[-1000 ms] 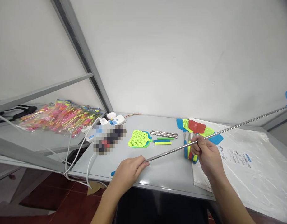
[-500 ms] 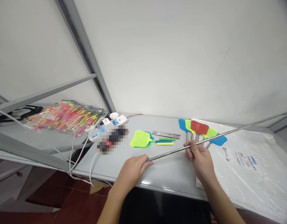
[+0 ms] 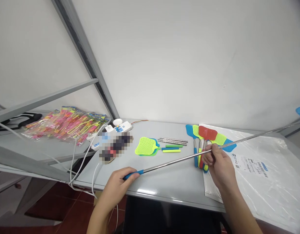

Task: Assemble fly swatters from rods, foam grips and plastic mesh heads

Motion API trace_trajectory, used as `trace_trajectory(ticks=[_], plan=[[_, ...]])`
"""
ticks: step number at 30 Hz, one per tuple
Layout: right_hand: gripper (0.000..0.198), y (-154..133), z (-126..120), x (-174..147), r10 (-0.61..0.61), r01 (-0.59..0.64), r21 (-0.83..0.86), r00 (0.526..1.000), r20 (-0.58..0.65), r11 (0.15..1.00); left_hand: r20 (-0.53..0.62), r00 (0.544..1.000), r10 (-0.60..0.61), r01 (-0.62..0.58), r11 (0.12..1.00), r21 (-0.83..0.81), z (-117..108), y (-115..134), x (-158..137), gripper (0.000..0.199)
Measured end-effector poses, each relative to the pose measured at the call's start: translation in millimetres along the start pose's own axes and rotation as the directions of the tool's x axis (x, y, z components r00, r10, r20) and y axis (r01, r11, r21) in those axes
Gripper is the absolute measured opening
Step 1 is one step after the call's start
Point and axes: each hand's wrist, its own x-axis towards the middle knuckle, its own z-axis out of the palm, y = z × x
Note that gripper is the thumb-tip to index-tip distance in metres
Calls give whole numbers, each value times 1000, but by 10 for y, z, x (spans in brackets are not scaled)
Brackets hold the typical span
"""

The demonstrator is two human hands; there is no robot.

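A long telescopic fly swatter (image 3: 179,159) stretches across in front of me, with a blue grip, a steel rod and a blue head at the far right edge. My left hand (image 3: 120,183) is closed around the blue grip. Farther up, my right hand (image 3: 219,164) pinches the steel rod. Behind the right hand lies a fan of assembled swatters (image 3: 207,133) with blue, yellow-green and red heads, their handles partly hidden. Left of them rest loose swatter heads (image 3: 146,146), several steel rods (image 3: 173,141) and coloured grip sleeves (image 3: 171,151).
A white plastic bag (image 3: 257,182) with labels covers the right of the grey table (image 3: 162,190). At left, a power strip (image 3: 124,126) with white cables sits near a blurred-out item (image 3: 114,148). Packaged colourful items (image 3: 69,123) lie beyond a metal frame post (image 3: 91,65).
Both hands have moved apart, the left toward lower left and the right to the right along the rod. More of the blue grip shows, and the blue head has come into view.
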Motion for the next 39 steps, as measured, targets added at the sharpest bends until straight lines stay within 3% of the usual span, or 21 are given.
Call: trace_trajectory(ticks=[5,10,14,17,19,23,26,33,39], plan=[[33,193,169,-59,55,-56,22,998,20,998,-99,994,-50,46,998,-35,-82,-54,-12,31],[37,392,400,-251,139,-118,-119,973,187,986,-59,998,-9,5,998,-67,47,75,8,33],[32,303,294,-215,177,-113,-249,951,254,962,-44,998,-37,34,997,-67,3,-3,-37,34],[38,37,-25,44,46,-47,6,996,82,999,-66,993,-101,100,995,-26,-213,-223,-127,34],[35,-158,-253,242,-65,76,164,996,-68,983,-104,981,-164,163,987,-11,-362,-374,-177,36],[30,-334,-440,449,-156,191,187,970,-189,964,-147,964,-222,225,974,1,-484,-515,-195,37],[31,-200,-274,390,-137,167,163,974,-180,972,-147,953,-264,265,964,-10,-411,-446,-148,40],[32,321,261,-90,1,1,55,999,-46,999,-107,982,-154,152,988,-26,-88,-131,-18,37],[39,380,433,-308,79,-72,-67,992,102,995,-139,981,-137,123,987,-102,60,43,75,38]])
